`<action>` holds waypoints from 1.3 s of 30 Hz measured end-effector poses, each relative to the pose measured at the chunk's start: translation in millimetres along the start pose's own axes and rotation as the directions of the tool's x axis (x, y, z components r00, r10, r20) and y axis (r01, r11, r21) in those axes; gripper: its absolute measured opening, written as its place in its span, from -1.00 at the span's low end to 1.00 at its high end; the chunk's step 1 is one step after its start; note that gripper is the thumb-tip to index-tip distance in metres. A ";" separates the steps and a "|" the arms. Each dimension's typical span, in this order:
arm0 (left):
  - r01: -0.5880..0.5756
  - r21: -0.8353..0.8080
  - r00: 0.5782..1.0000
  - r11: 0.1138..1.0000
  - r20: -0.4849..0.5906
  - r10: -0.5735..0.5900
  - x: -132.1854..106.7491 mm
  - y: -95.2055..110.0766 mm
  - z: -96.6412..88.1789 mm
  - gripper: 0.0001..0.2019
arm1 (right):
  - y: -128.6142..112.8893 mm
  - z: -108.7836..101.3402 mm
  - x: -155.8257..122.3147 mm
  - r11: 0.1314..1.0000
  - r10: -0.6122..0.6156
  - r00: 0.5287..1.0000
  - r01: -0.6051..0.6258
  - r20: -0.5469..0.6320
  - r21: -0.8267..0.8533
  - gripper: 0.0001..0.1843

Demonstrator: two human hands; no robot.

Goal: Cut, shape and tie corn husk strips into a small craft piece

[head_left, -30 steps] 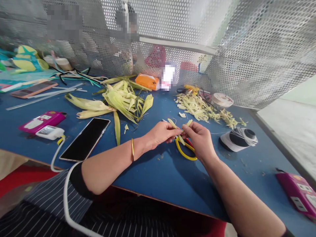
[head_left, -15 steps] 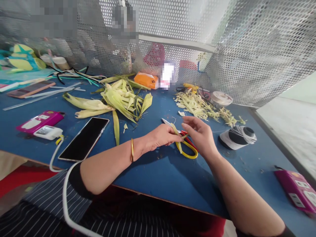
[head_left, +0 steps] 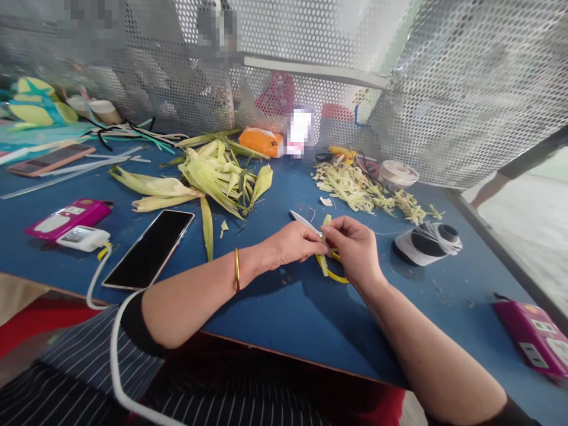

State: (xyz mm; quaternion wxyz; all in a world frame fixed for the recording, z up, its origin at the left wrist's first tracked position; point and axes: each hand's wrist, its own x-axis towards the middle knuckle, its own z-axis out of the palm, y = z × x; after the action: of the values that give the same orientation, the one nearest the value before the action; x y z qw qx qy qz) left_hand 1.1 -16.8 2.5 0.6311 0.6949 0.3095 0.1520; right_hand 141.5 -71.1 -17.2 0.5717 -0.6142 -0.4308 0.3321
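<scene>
Between my two hands is a narrow pale-green strip of corn husk (head_left: 326,222), its lower end hanging down below the fingers. My left hand (head_left: 298,241) pinches it from the left. The thumb and fingers of my right hand (head_left: 355,242) close on it from the right. Under both hands lie scissors (head_left: 303,220) with yellow-and-red handles, their blades pointing up and left; part of the handles is covered by my right hand. A spool of white thread (head_left: 428,242) lies to the right, a thin thread running from it toward my right hand.
A heap of corn husks (head_left: 217,177) lies left of centre, husk shreds (head_left: 348,186) at the back right. A black-screened phone (head_left: 151,248) and a magenta power strip (head_left: 71,219) are on the left; another power strip (head_left: 535,337) sits at right. Perforated metal panels (head_left: 310,41) stand behind.
My right hand has moved left and closed on the husk strip, now covering more of the scissors' handles. The strip's upper end stands more upright. A person's arm has appeared at the far right.
</scene>
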 end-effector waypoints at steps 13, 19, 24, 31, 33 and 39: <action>0.105 -0.330 0.982 0.938 -0.117 -0.151 5.0 -0.6 -6.1 -0.59 | -8.0 -15.0 15.3 0.971 0.140 0.990 -0.135 -0.016 0.196 -0.56; 0.105 -0.325 0.987 0.940 -0.083 -0.139 3.5 0.8 -5.4 -0.72 | -8.3 -8.7 9.3 0.984 0.093 0.993 -0.103 0.072 0.147 -0.67; 0.088 -0.278 0.993 0.956 -0.053 -0.107 4.8 -4.1 -4.6 -0.73 | -4.0 -6.6 10.5 0.996 0.036 0.998 -0.040 0.052 0.085 -0.69; 0.058 -0.215 0.998 0.975 -0.012 -0.062 3.4 -5.2 -6.3 -0.73 | -1.4 -5.2 6.9 0.997 -0.062 0.996 0.064 -0.060 0.039 -0.79; 0.059 -0.222 0.998 0.973 -0.009 -0.063 2.7 -4.1 -6.3 -0.72 | -1.3 -6.1 6.7 0.995 -0.095 0.994 0.095 -0.051 -0.013 -0.79; 0.062 -0.474 0.984 0.878 -0.120 -0.134 4.5 1.3 -9.7 -0.79 | -4.0 -13.3 11.1 0.984 -0.169 0.971 0.156 -0.172 -0.084 -0.72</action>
State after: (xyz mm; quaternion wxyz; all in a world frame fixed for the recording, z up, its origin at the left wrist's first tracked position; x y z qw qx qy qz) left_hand -1.0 -6.5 4.5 0.7621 0.4920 0.3448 0.2414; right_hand 157.4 -66.7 -10.6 0.6113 -0.6239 -0.4380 0.2126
